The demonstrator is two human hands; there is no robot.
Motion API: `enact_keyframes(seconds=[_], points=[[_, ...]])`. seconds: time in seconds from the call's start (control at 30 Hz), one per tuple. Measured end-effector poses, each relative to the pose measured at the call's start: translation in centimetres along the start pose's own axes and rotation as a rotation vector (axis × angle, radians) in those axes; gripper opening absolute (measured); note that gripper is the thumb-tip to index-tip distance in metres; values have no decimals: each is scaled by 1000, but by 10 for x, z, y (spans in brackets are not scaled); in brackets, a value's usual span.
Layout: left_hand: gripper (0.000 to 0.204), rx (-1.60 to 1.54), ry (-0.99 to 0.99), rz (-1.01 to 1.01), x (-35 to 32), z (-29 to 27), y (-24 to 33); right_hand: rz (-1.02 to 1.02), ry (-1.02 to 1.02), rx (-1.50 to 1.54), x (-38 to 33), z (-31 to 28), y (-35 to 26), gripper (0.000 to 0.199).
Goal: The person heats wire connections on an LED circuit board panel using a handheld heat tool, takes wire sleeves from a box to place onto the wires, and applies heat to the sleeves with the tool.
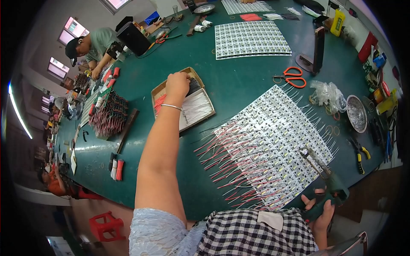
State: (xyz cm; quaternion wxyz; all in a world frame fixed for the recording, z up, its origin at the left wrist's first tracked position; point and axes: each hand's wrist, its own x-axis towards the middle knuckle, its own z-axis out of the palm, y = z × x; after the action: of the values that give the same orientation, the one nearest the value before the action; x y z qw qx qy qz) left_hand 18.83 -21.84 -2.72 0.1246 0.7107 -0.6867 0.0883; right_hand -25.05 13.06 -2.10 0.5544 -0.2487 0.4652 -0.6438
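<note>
Your left hand (177, 83) reaches far out over the cardboard box (159, 90) of wires. Its fingers are curled down onto the dark wires (194, 85) at the far end, but you cannot tell if they pinch any. The white wires (194, 109) lie just right of your wrist, long way running left to right. Your right hand (320, 207) is wrapped around the green soldering tool (326, 179), tip pointing up-left at the light strips (273, 141).

The left hand (177, 83), reaching toward eleven o'clock, hides its fingertips inside the cardboard box (161, 91), so what they pinch cannot be told. The right hand (321, 211), at five o'clock, is partly covered by the green soldering tool (329, 183). Its grip seems closed.
</note>
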Motion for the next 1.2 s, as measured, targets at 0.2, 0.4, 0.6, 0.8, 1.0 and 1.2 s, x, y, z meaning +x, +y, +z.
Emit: enact_keyframes(seconds=[0.2, 0.4, 0.6, 0.8, 1.0, 1.2], points=[[14, -37, 49, 49, 0, -1, 14, -72, 21, -1, 0, -5, -5, 48], [17, -403, 54, -49, 3, -2, -19, -35, -47, 152, -3, -12, -4, 48], [13, -569, 244, 194, -13, -25, 40, -63, -7, 165, -5, -24, -5, 49], [24, -577, -5, 799, -151, -76, 205, -4, -9, 54, -9, -35, -8, 52], [23, -682, -213, 724, -221, -66, 232, 146, -208, -512, -35, -55, -10, 51], [25, -562, -105, 779, -220, -55, 231, -130, -357, -752, -17, -33, -19, 28]])
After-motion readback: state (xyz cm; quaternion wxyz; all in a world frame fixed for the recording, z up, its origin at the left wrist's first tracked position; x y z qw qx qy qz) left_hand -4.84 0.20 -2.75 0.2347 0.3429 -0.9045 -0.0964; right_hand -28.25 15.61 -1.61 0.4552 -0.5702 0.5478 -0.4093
